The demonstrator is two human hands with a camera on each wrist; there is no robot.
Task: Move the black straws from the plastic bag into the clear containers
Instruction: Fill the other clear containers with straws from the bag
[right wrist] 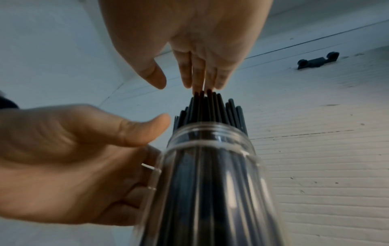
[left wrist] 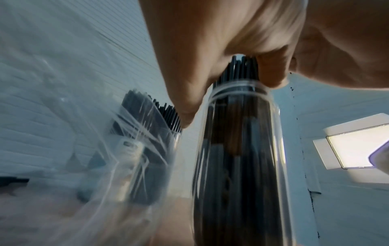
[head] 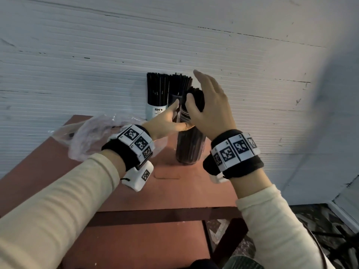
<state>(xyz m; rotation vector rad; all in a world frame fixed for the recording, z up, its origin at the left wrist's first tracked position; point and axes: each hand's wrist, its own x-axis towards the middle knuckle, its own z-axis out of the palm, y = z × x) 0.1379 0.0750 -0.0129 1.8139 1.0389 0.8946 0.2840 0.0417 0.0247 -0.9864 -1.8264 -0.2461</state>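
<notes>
Straws (head: 195,100) stand packed in the near clear container (head: 190,146), their tops poking above its rim — the step in hand looks like settling a bundle just dropped in. The left hand (head: 167,121) curls around the container's neck and steadies it; the right hand (head: 209,105) hovers flat and open over the straw tops, fingertips (right wrist: 200,83) touching them. Behind this container stand two more, also filled. Left of it on the red surface (head: 174,193) lies the crumpled plastic bag (head: 93,133); whether straws remain inside I cannot tell. Next, probably a gentle downward pat to level the tops, with the container held firm.
</notes>
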